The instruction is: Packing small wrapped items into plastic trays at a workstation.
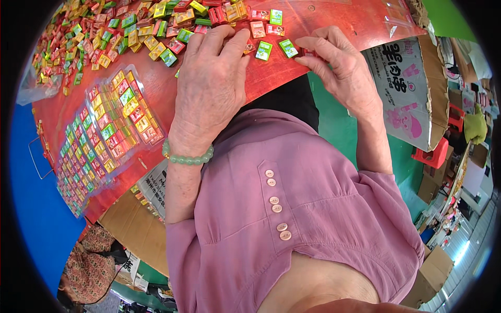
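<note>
My right hand [342, 65] pinches a small red box [309, 52] between thumb and fingers at the table's near edge. Just left of it lie a green-and-white box [288, 48] and another green box [264, 51], both flat and apart. My left hand [209, 83], with a green bead bracelet [189, 156] at the wrist, reaches over the small boxes. Its fingers are bent downward and somewhat apart, and the tips touch or hover by the near edge of the pile. A pink-red box [249, 48] shows beside its fingers. Beyond it lies a pink box [258, 29].
A heap of small red, yellow and green boxes [104, 44] covers the red table's [334, 13] far left. Clear plastic trays [117, 115] packed with such boxes lie at the left edge. A printed carton [402, 94] stands at the right, near red stools [433, 154].
</note>
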Motion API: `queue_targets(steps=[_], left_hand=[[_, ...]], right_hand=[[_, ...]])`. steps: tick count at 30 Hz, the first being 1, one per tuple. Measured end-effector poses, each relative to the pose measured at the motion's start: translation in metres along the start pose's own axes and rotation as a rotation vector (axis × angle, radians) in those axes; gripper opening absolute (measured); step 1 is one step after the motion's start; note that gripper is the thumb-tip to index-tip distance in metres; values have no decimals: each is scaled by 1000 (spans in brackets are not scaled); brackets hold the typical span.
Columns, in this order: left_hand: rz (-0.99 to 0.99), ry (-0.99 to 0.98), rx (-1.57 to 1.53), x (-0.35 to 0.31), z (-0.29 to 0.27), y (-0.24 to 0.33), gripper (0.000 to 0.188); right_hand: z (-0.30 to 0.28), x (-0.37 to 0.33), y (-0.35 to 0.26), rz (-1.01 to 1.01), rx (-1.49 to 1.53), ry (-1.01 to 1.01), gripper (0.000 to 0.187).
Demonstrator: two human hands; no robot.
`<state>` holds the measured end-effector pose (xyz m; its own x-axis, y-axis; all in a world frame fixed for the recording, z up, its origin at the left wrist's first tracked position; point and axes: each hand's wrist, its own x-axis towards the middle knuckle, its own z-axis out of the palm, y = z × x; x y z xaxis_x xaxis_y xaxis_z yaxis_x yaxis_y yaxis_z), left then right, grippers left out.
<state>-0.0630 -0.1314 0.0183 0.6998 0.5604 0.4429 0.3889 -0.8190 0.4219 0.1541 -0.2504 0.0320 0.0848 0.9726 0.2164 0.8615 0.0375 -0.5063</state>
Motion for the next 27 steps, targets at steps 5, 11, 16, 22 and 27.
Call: queue_targets(steps=[5, 11, 16, 22, 27], left_hand=[[-12, -9, -1, -2, 1, -2, 31], [-17, 4, -59, -2, 0, -2, 25], [-1, -3, -78, -1, -1, 1, 32], [-13, -9, -19, 0, 4, 7, 31], [-26, 8, -23, -5, 1, 10, 28]], right_hand=[[-5, 15, 4, -51, 49, -69, 38], [-9, 21, 0, -74, 63, -141, 45], [-4, 21, 1, -107, 67, -157, 45], [0, 20, -5, -78, 42, -150, 33], [4, 17, -6, -117, 12, -126, 29]])
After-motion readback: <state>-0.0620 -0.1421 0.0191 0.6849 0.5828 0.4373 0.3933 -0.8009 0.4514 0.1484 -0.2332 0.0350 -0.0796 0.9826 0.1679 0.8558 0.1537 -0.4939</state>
